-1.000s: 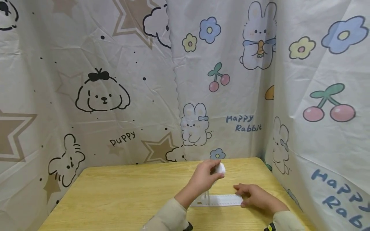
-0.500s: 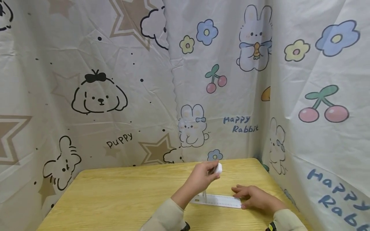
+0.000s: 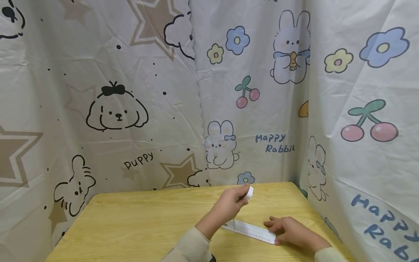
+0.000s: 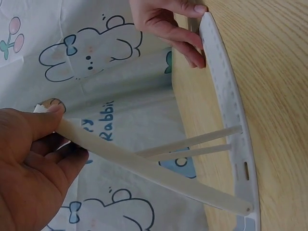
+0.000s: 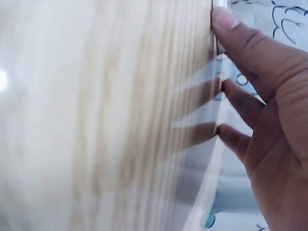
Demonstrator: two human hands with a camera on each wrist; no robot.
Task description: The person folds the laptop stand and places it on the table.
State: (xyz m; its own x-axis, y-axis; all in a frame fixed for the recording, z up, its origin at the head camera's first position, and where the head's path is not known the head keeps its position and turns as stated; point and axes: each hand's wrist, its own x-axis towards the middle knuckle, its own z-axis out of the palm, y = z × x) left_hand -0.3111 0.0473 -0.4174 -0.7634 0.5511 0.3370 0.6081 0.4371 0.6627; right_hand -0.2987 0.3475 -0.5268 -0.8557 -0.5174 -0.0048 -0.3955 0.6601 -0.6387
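Observation:
A white hinged folding stand has a flat strip base [image 3: 252, 231] lying on the table, a long arm [image 4: 154, 166] raised at a slant, and two thin struts [image 4: 192, 139] joining them. My left hand [image 3: 227, 207] pinches the raised free end of the arm between thumb and fingers. At the base's right end, my right hand [image 3: 291, 233] holds it, thumb at the near corner and fingers along the far side. From the right wrist, that hand [image 5: 274, 115] shows two fingertips touching the glossy tabletop. In the head view, my left hand and forearm hide much of the arm and the base's left end.
The light wood table [image 3: 147, 225] extends left of the stand. A printed cloth curtain [image 3: 163, 120] hangs behind the table and along its sides, close to the right edge.
The base has turned on the table, its right end swinging nearer to me with my right hand. My left hand keeps its grip on the raised arm, which tilts slightly differently.

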